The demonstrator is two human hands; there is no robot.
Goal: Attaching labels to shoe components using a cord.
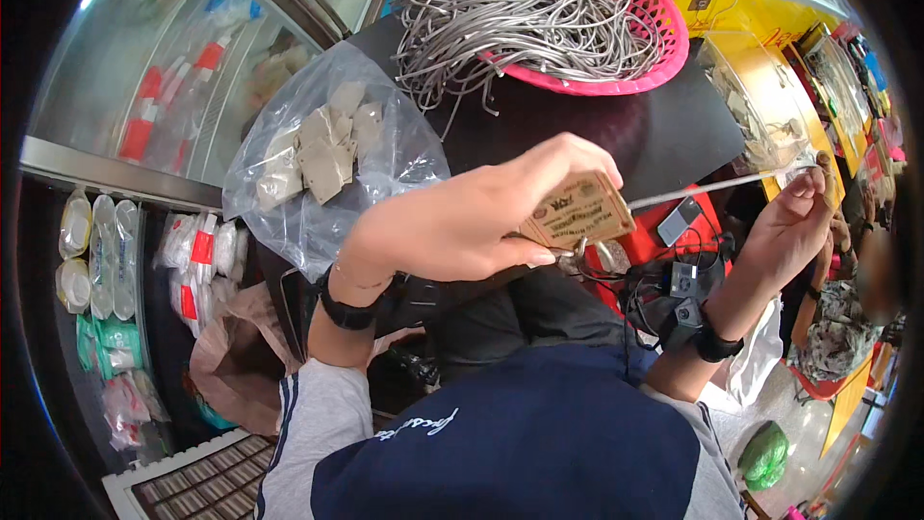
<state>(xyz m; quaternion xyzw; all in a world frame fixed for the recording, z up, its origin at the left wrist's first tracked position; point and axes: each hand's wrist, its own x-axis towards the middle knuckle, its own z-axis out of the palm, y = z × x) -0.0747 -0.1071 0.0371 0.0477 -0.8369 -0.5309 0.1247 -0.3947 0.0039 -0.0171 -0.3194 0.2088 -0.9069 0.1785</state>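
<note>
My left hand (510, 207) is closed round the edges of a tan printed card tag (577, 217), above the near edge of the black table (587, 135). From the tag a light grey cord (688, 193) runs taut to the right. Its far end is pinched in the fingers of my right hand (794, 217), which is raised at the right. A small bit of cord seems to show at the tag's lower edge. To the left, a clear plastic bag (399, 149) lies on the table with several tan cards (327, 154) in it.
A pink basket (681, 39) heaped with grey cords (520, 19) stands at the table's far side. Small cameras and cables (683, 279) sit on a red stool (640, 243) at the right. A glass-door cabinet (125, 164) borders the left. Another person (837, 327) is at far right.
</note>
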